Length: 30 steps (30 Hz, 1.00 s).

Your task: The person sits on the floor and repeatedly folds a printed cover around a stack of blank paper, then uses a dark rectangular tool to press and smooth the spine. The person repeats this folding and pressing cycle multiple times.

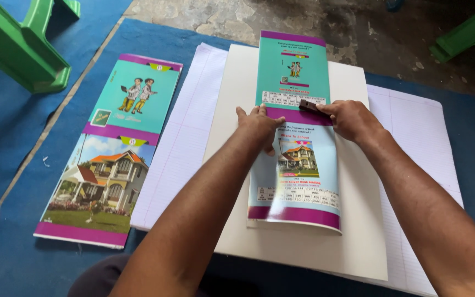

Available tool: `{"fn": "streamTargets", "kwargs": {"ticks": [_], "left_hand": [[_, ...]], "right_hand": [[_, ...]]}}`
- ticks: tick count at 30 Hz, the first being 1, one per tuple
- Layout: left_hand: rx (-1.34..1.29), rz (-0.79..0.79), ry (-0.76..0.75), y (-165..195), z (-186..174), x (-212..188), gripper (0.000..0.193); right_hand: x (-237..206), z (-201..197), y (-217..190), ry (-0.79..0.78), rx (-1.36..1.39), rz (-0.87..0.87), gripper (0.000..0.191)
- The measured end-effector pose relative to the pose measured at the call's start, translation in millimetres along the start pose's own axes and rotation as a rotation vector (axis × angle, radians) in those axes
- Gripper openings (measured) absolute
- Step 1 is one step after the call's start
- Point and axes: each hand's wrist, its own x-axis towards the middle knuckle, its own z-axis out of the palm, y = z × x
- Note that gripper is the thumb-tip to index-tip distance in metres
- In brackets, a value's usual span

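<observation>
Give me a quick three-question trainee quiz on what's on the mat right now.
1. True or false: the right hand presses a small dark block onto the folded cover sheet.
2. Which lies directly under that cover sheet? A) white board B) green stool C) bare concrete
3. Fill in: the second printed cover lies to the person's ____, on the blue mat.

Key: 1 true; 2 A; 3 left. The left hand rests flat on the fold.

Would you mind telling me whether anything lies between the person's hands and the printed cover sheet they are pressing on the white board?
Nothing visible does. The left hand rests flat on the teal and purple printed cover sheet, and the right hand presses a small dark block against it. The white board lies underneath.
</observation>
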Motion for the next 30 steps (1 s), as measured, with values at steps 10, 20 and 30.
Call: {"fn": "streamTargets", "kwargs": {"ticks": [10, 20, 30], "left_hand": [[0.000, -0.027, -0.027, 1.1, -3.0, 9.7, 0.114], [0.034, -0.021, -0.031, 1.2, -1.2, 14.2, 0.114], [0.038, -0.026, -0.027, 0.7, -1.2, 16.6, 0.114]], "right_hand": [[-28.8, 6.0, -6.3, -0.018, 0.053, 0.025, 0.054], [-59.9, 4.7, -14.2, -0.031, 0.006, -0.066, 0.056], [-87.0, 5.9, -21.2, -0.025, -0.009, -0.127, 0.051]]}}
